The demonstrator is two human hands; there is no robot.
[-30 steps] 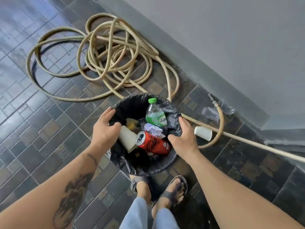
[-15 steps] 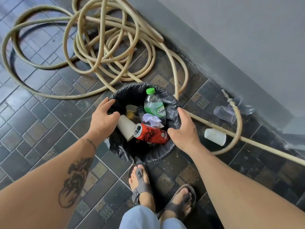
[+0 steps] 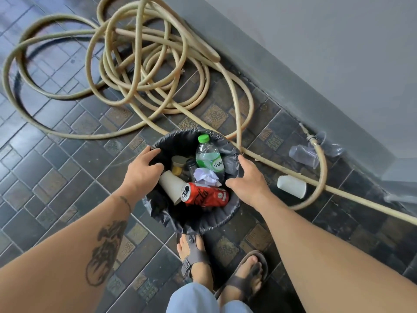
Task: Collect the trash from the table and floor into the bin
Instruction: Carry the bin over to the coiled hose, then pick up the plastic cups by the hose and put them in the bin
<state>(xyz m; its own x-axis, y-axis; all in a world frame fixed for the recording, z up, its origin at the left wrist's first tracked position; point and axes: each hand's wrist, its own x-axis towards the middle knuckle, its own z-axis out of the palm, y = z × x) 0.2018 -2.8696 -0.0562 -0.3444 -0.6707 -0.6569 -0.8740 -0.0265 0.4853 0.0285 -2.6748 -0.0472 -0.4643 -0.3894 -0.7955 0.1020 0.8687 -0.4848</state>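
A round bin [image 3: 180, 137] lined with a black bag is in front of my feet. It holds a green-capped plastic bottle [image 3: 208, 158], a red drink can [image 3: 205, 195], a white paper cup [image 3: 171, 185], crumpled paper [image 3: 206, 176] and some darker items. My left hand [image 3: 142, 170] grips the left rim, thumb inside. My right hand [image 3: 248, 179] holds the right rim. A white cup [image 3: 291, 186] lies on the floor to the right of the bin. Clear plastic cups [image 3: 304, 154] lie by the wall.
A long beige hose [image 3: 135, 64] lies coiled on the dark tiled floor behind the bin, and one run of it passes along the grey wall [image 3: 316, 53] at the right. My sandalled feet [image 3: 196, 256] stand just below the bin.
Both hands stay on the bin's rim. The bin now sits farther from my feet, which show fully, and the gap to the white floor cup has widened.
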